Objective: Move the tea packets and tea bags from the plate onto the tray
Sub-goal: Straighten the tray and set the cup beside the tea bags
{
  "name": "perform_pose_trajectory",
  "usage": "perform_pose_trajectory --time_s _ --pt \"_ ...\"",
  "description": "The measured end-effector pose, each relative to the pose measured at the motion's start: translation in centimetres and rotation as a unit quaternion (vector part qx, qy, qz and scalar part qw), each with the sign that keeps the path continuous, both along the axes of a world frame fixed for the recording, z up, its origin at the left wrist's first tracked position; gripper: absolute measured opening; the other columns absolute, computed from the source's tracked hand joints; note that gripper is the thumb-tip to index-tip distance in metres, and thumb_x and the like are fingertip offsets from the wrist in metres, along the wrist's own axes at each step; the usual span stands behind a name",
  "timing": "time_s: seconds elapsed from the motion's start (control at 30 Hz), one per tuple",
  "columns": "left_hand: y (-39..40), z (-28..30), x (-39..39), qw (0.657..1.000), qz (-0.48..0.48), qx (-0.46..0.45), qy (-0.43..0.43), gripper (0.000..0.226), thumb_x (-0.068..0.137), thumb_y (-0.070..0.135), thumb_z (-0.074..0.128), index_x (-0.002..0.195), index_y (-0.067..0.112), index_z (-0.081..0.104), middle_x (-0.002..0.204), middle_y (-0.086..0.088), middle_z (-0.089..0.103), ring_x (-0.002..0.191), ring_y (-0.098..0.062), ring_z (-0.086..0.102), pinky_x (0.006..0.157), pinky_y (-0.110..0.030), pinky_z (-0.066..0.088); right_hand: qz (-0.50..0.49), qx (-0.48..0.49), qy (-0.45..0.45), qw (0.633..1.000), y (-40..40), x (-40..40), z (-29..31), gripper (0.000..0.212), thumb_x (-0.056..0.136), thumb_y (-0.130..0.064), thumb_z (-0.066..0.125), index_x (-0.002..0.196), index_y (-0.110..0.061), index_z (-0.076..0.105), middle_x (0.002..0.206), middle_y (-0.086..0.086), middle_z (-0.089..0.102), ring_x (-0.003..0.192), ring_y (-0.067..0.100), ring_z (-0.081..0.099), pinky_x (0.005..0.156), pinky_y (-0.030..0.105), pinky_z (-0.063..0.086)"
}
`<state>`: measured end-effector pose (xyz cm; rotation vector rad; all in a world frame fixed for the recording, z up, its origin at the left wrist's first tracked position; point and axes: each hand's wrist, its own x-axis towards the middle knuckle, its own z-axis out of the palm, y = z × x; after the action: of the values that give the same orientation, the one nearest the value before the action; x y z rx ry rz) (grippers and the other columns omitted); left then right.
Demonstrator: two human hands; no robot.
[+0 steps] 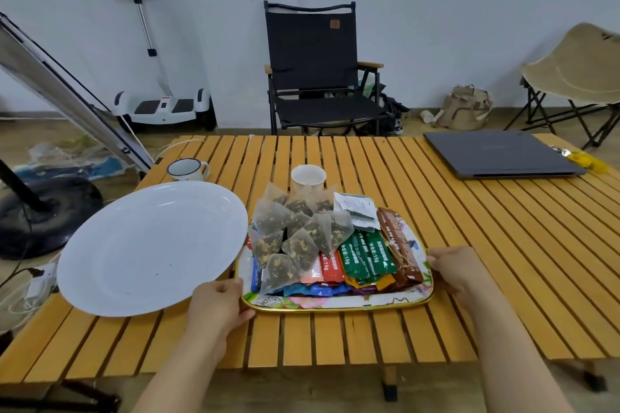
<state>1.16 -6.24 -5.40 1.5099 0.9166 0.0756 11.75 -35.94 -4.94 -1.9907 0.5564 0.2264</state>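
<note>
I see the tea bags [295, 235] and tea packets [362, 258] piled on the tray [335, 304]; plate [151, 248] just left of it, paper cup [308, 178] behind, laptop [500, 154] far right.

A closed laptop [500, 153], enamel mug [187, 170] and paper cup [308, 179] sit on the slatted table [503, 245].

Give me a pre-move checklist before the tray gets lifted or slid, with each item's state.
1. Plate cleared of tea: ok, only specks remain.
2. Tea bags and tea packets on the tray: ok, piled high.
3. Left hand on the tray's left edge: ok.
4. Right hand on the tray's right edge: ok.
5. Pile stable: cannot tell; bags sit loosely on top.
6. Paper cup clear of the tray: cannot tell; it stands just behind the pile.
</note>
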Motion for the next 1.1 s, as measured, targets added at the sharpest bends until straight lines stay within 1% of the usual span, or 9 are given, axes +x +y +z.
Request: perform_pose_trajectory --time_s 0.07,0.17,0.27,0.33,0.5,0.63,0.77,0.93,1.1 --pt "0.0 -0.1 -0.1 0.999 0.029 -0.006 -0.024 0.025 0.095 0.015 0.051 0.116 0.003 0.057 0.099 -0.015 0.059 0.079 -0.019 0.06 0.062 -0.031 0.054 0.014 0.007 0.008 1.0 0.5 0.0 0.0 0.024 0.093 -0.003 0.052 0.111 0.001 0.066 0.104 0.024 0.068 0.096 0.034 0.065 0.082 0.044 0.052" --pt "0.6 -0.2 -0.2 0.998 0.044 -0.006 -0.048 0.028 0.095 0.016 0.051 0.119 0.001 0.056 0.1 -0.013 0.056 0.076 -0.015 0.058 0.059 -0.028 0.052 0.011 0.021 0.001 1.0 1.1 0.1 -0.3 0.022 0.093 -0.002 0.051 0.11 0.003 0.065 0.094 0.024 0.069 0.081 0.031 0.066 0.075 0.043 0.054" --pt "1.2 -0.4 -0.1 0.998 0.037 -0.004 -0.06 0.029 0.094 0.017 0.053 0.118 0.003 0.057 0.108 -0.016 0.059 0.084 -0.018 0.061 0.058 -0.027 0.052 0.006 0.019 -0.006 1.0 1.5 0.1 -0.4 0.022 0.093 -0.003 0.051 0.109 0.001 0.067 0.088 0.021 0.07 0.076 0.03 0.066 0.077 0.045 0.057" --pt "1.4 -0.5 -0.2 0.998 0.026 0.001 -0.065 0.027 0.094 0.017 0.053 0.117 0.004 0.058 0.105 -0.015 0.061 0.086 -0.019 0.063 0.058 -0.027 0.053 0.004 0.024 -0.005 1.0 1.5 0.1 -0.3 0.021 0.093 -0.003 0.051 0.106 0.001 0.067 0.083 0.019 0.07 0.074 0.029 0.065 0.078 0.046 0.057" --pt "1.7 -0.7 0.0 0.998 0.008 0.017 -0.057 0.031 0.094 0.019 0.052 0.122 0.007 0.055 0.099 -0.011 0.062 0.086 -0.019 0.064 0.055 -0.024 0.056 0.01 0.022 -0.007 1.0 1.4 0.1 -0.2 0.022 0.094 -0.004 0.049 0.107 0.0 0.067 0.08 0.016 0.068 0.066 0.023 0.061 0.06 0.035 0.05" --pt "1.6 -0.9 0.4 0.998 -0.009 0.038 -0.054 0.037 0.096 0.018 0.049 0.133 0.012 0.046 0.106 -0.008 0.057 0.08 -0.016 0.062 0.045 -0.018 0.053 0.0 0.024 -0.014 1.0 1.5 0.1 -0.3 0.021 0.095 -0.006 0.049 0.105 0.0 0.067 0.085 0.017 0.069 0.071 0.024 0.062 0.07 0.04 0.052" --pt "1.6 -1.1 0.6 0.996 -0.04 0.064 -0.054 0.037 0.098 0.018 0.045 0.135 0.014 0.044 0.105 -0.005 0.057 0.076 -0.015 0.061 0.047 -0.02 0.053 -0.011 0.036 -0.017 0.999 1.6 0.1 -0.2 0.018 0.095 -0.004 0.049 0.098 -0.002 0.067 0.078 0.015 0.066 0.068 0.023 0.061 0.071 0.041 0.052" --pt "1.6 -1.5 0.6 0.99 -0.089 0.091 -0.056 0.032 0.098 0.024 0.045 0.126 0.011 0.051 0.087 -0.006 0.067 0.067 -0.015 0.065 0.048 -0.019 0.052 -0.034 0.015 -0.018 0.999 1.0 0.2 -0.2 0.017 0.094 -0.004 0.05 0.101 0.001 0.064 0.08 0.016 0.065 0.075 0.028 0.062 0.074 0.043 0.052" --pt "1.0 -2.2 0.6 0.962 -0.134 0.228 -0.066 0.022 0.099 0.032 0.036 0.096 0.02 0.054 0.057 -0.005 0.069 0.043 -0.01 0.06 0.047 -0.021 0.048 -0.023 0.003 -0.018 1.0 0.9 0.0 0.3 0.02 0.095 -0.003 0.048 0.105 0.004 0.064 0.082 0.017 0.066 0.069 0.024 0.061 0.057 0.032 0.048"
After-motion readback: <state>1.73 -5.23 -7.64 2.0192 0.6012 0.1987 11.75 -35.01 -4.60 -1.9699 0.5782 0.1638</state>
